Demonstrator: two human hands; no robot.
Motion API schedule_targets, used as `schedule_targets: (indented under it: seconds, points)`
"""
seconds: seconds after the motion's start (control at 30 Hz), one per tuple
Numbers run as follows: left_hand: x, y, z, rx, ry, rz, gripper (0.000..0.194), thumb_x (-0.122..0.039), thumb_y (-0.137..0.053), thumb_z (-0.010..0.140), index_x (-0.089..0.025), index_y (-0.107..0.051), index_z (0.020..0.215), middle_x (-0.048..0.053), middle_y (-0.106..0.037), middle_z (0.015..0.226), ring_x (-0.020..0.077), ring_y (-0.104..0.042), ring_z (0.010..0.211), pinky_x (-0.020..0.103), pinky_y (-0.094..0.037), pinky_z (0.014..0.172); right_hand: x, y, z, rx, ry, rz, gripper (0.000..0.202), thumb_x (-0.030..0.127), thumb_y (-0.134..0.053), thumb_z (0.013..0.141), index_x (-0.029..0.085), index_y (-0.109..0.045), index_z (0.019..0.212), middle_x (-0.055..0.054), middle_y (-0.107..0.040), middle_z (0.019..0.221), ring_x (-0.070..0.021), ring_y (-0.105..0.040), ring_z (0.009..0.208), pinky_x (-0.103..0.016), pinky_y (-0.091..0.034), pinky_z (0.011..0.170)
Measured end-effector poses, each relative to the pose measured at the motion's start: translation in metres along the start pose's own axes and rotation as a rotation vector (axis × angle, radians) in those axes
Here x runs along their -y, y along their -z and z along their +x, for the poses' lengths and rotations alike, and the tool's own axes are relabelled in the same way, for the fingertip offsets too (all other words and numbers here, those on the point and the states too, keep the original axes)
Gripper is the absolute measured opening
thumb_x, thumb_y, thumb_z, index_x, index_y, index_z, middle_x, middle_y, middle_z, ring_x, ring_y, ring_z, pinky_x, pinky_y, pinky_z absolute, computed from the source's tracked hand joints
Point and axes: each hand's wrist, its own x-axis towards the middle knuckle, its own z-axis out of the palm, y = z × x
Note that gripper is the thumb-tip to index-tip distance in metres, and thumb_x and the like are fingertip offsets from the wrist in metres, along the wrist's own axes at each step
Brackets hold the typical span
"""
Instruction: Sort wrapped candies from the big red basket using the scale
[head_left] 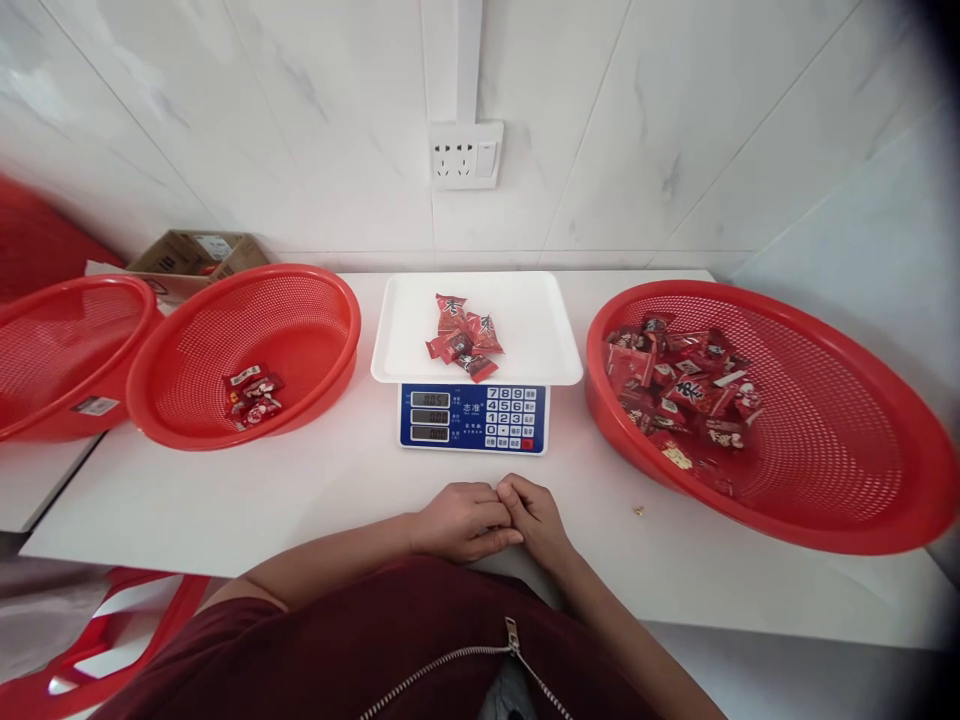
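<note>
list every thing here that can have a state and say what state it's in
left hand: clasped with the right
right hand: clasped with the left
scale: on, dim digits showing
pan: loaded with packets
right basket: partly filled with packets
middle basket: a few packets inside
far-left basket: cut off by the frame, floor hidden
box: open
socket: nothing plugged in

"What's cut off?"
"The leftmost basket [112, 375], at the table's [225, 510] left edge."
"Hidden?"
"Part of the box [176, 284], by the back edge, and of the right hand [540, 522], covered by the left hand [461, 520]."
"That speck [639, 511] toward the front edge?"
"Too small to name."
</note>
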Motion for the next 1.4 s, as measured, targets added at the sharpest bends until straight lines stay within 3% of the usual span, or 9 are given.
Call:
schedule_targets:
  seconds: [0.2, 0.3, 0.4, 0.53, 0.6, 0.7, 0.9, 1.2, 1.4]
  points:
    - [-0.001, 0.0, 0.0, -0.024, -0.028, 0.031, 0.038, -0.037, -0.034, 0.091, -0.017, -0.059, 0.071, 0.006, -0.064, 0.071, 0.0146, -0.058, 0.067, 0.024, -0.046, 0.063, -0.004, -0.002, 0.002, -0.013, 0.002, -0.025, 0.044, 0.052, -0.038, 0.086, 0.02, -0.04, 0.054, 0.003, -0.041, 0.051, -0.011, -0.038, 0.05, -0.023, -0.032, 0.047]
    - [-0.001, 0.011, 0.002, -0.048, -0.051, 0.077, 0.033, -0.035, -0.038, 0.09, -0.017, -0.059, 0.071, 0.005, -0.063, 0.066, 0.0142, -0.057, 0.063, 0.024, -0.045, 0.059, -0.004, -0.004, 0.004, -0.018, 0.018, -0.043, 0.043, 0.05, -0.038, 0.086, 0.02, -0.04, 0.055, 0.003, -0.043, 0.051, -0.0112, -0.04, 0.05, -0.023, -0.034, 0.048]
    - [0.003, 0.039, 0.009, -0.193, -0.003, 0.13, 0.022, -0.03, -0.044, 0.088, -0.018, -0.06, 0.076, 0.004, -0.062, 0.065, 0.0139, -0.055, 0.061, 0.025, -0.044, 0.057, -0.005, -0.006, 0.004, 0.007, 0.041, -0.102, 0.04, 0.046, -0.04, 0.087, 0.02, -0.044, 0.057, 0.002, -0.048, 0.054, -0.0121, -0.044, 0.052, -0.024, -0.036, 0.051]
    - [0.021, 0.089, 0.026, -0.425, 0.211, 0.283, 0.014, -0.029, -0.048, 0.087, -0.021, -0.059, 0.086, 0.005, -0.064, 0.08, 0.017, -0.058, 0.078, 0.028, -0.048, 0.07, -0.006, -0.008, 0.004, 0.01, 0.048, -0.157, 0.037, 0.042, -0.039, 0.088, 0.02, -0.049, 0.059, 0.001, -0.05, 0.054, -0.0126, -0.046, 0.052, -0.024, -0.037, 0.052]
    - [0.031, 0.11, 0.036, -0.46, 0.307, 0.377, 0.015, -0.029, -0.048, 0.086, -0.022, -0.058, 0.093, 0.006, -0.064, 0.092, 0.0196, -0.057, 0.091, 0.032, -0.047, 0.078, -0.006, -0.008, 0.004, 0.009, 0.045, -0.155, 0.037, 0.042, -0.04, 0.087, 0.019, -0.05, 0.061, 0.001, -0.05, 0.054, -0.0127, -0.046, 0.053, -0.024, -0.037, 0.052]
    - [0.044, 0.126, 0.05, -0.408, 0.373, 0.473, 0.02, -0.027, -0.05, 0.084, -0.021, -0.056, 0.103, 0.006, -0.061, 0.106, 0.0231, -0.052, 0.102, 0.037, -0.044, 0.086, -0.005, -0.007, 0.003, 0.013, 0.034, -0.149, 0.036, 0.042, -0.04, 0.088, 0.019, -0.052, 0.063, 0.001, -0.051, 0.056, -0.0129, -0.047, 0.054, -0.024, -0.037, 0.053]
    - [0.059, 0.124, 0.062, -0.294, 0.423, 0.528, 0.033, -0.024, -0.056, 0.08, -0.019, -0.053, 0.112, 0.008, -0.061, 0.108, 0.0271, -0.051, 0.104, 0.041, -0.042, 0.088, -0.006, -0.007, 0.002, 0.022, 0.025, -0.137, 0.035, 0.041, -0.04, 0.088, 0.019, -0.051, 0.063, 0.001, -0.051, 0.057, -0.0129, -0.047, 0.055, -0.024, -0.037, 0.054]
    - [0.049, 0.125, 0.049, -0.391, 0.46, 0.475, 0.03, -0.029, -0.052, 0.083, -0.023, -0.052, 0.112, 0.006, -0.061, 0.11, 0.025, -0.053, 0.104, 0.039, -0.043, 0.086, -0.005, -0.007, 0.003, 0.026, 0.038, -0.152, 0.034, 0.041, -0.04, 0.088, 0.02, -0.052, 0.064, 0.001, -0.051, 0.057, -0.0129, -0.047, 0.055, -0.024, -0.037, 0.054]
    - [0.048, 0.122, 0.04, -0.325, 0.449, 0.434, 0.035, -0.033, -0.054, 0.082, -0.023, -0.049, 0.115, 0.006, -0.058, 0.112, 0.0248, -0.051, 0.106, 0.038, -0.042, 0.087, -0.005, -0.007, 0.003, 0.038, 0.037, -0.169, 0.033, 0.04, -0.04, 0.088, 0.02, -0.05, 0.065, 0.001, -0.051, 0.059, -0.0133, -0.047, 0.056, -0.024, -0.036, 0.055]
